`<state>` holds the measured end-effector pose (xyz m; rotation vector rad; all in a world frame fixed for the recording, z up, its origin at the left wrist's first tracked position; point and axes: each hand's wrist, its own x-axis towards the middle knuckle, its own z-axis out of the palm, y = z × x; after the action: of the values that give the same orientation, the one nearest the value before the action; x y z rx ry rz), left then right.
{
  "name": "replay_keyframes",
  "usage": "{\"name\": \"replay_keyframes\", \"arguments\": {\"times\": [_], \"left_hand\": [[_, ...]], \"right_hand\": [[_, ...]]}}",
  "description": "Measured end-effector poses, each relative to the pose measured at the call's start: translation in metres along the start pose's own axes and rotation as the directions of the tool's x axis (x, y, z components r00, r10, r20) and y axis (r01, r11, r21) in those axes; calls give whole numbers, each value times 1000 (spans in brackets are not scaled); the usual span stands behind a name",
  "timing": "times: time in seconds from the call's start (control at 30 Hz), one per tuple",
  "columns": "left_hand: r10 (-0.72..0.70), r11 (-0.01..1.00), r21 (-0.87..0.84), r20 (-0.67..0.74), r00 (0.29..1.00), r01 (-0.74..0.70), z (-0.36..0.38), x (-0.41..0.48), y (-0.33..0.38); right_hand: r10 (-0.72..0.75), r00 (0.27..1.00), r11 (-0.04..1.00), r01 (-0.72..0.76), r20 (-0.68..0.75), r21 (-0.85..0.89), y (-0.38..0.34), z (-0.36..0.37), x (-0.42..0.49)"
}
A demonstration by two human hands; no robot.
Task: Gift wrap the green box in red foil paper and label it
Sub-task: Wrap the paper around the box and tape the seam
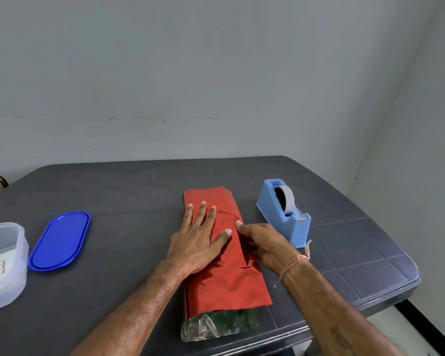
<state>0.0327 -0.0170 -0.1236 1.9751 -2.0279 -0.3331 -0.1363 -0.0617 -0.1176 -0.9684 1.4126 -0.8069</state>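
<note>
On tabletop (113,201), green box (224,322), near end exposed, is pinned under red foil paper (229,278) by a flat, spread left hand (198,240), seam thumbed by right hand (265,242) (grip unclear); overlap should be kept taut til taped.

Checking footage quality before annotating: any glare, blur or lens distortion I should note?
Head view: soft, even light, only faint shadows beside the left hand; the red foil paper shows little glare except a silvery glint at its near open end; the wide angle bends the edges of the table; the bottom right corner looks slightly smeared.
</note>
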Motion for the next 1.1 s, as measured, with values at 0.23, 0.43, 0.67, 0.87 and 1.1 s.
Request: {"name": "replay_keyframes", "arguments": {"times": [0.23,0.43,0.67,0.87,1.1], "left_hand": [[7,991,-137,-48,999,-14,0,-3,-14],[-13,801,-595,-124,992,-64,1,-21,-43],[96,449,-893,53,994,5,50,4,-135],[100,367,-930,14,995,-23,-17,-29,-77],[19,405,-914,18,1000,9,-36,-33,-64]], "right_hand": [[80,988,995,-86,131,42,-18,6,-13],[-109,979,980,134,171,-147,-52,41,-26],[-307,946,813,317,104,-488,-54,86,-23],[-300,948,824,313,106,-473,-57,92,-33],[-291,948,834,316,128,-451,-55,88,-34]]}}
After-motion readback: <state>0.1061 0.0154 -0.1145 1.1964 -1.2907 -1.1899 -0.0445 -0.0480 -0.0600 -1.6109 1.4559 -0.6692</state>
